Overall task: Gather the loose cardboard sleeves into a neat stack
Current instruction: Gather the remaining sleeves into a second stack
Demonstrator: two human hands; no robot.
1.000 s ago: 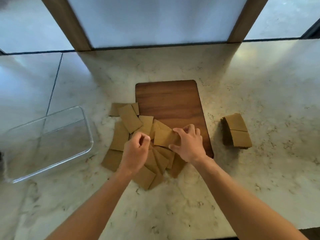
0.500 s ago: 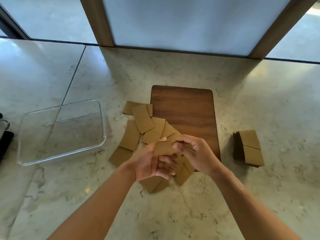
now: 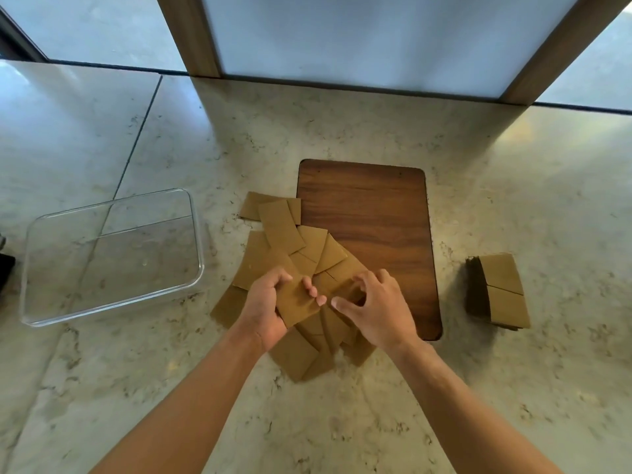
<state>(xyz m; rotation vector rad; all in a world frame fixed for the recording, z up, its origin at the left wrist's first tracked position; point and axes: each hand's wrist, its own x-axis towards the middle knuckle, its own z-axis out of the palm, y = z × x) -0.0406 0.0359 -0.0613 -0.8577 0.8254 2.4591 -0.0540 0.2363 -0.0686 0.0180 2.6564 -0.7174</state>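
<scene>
Several loose brown cardboard sleeves (image 3: 281, 230) lie fanned over the marble counter and the left edge of a dark wooden board (image 3: 369, 213). Above the pile, my left hand (image 3: 266, 307) grips one flat sleeve (image 3: 297, 304), thumb on top and fingers underneath. Just to its right, my right hand (image 3: 378, 311) curls its thumb and fingers on the edge of another sleeve (image 3: 350, 291) that lies on the pile. A neat stack of sleeves (image 3: 501, 290) stands on the counter to the right of the board.
A clear glass dish (image 3: 109, 254) sits on the counter to the left. At the far left edge a dark object (image 3: 5, 268) shows in part. A window with wooden posts runs along the back of the counter.
My right hand lifted a sleeve from the pile and passed it to my left hand, which now holds it. The right hand has gone back down onto the pile. The view has shifted.
</scene>
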